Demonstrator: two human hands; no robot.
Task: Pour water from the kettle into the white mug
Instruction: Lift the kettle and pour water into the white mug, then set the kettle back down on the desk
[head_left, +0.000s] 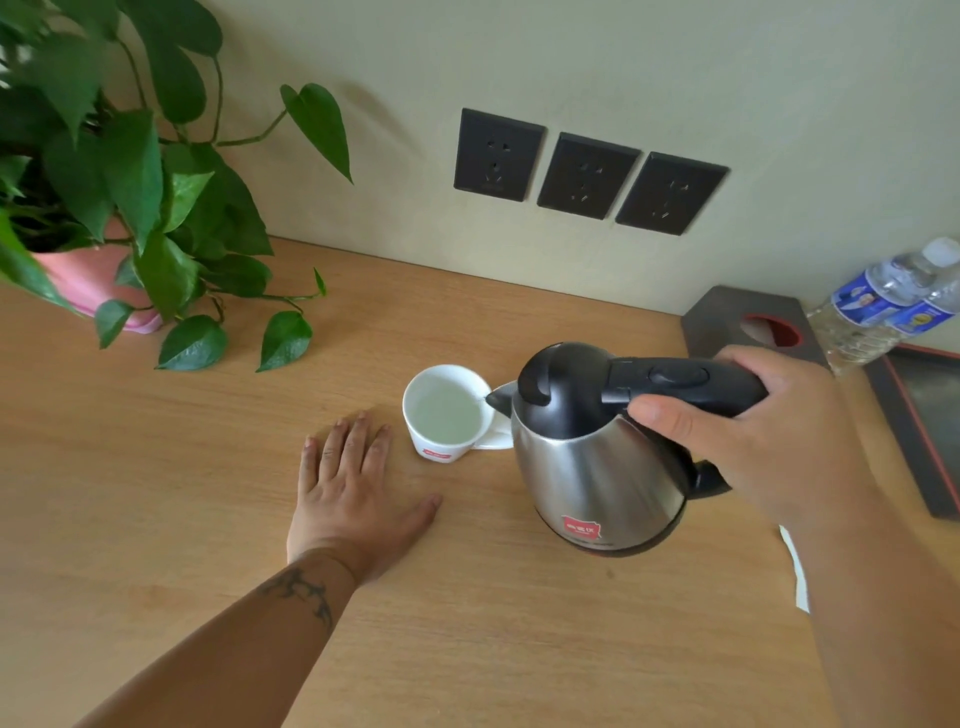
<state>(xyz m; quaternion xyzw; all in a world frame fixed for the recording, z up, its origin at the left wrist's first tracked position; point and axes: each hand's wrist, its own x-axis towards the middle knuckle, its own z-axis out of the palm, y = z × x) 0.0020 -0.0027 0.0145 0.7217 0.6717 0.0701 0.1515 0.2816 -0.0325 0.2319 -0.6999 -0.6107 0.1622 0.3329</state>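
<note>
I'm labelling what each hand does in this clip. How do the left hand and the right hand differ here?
The left hand lies flat, palm down, fingers spread on the wooden table, holding nothing; the right hand is closed around the black handle of the kettle. The left hand sits just beside the white mug without touching it; the right hand holds the kettle with its spout at the mug's rim. Both are bare.

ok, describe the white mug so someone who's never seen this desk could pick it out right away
Start at the three dark wall sockets and drop straight down onto the wooden desk. The white mug sits mid-desk on a white saucer, between the flat left hand and the steel kettle, whose spout is at its rim. It is the only cup: white, red logo, holding water.
</note>
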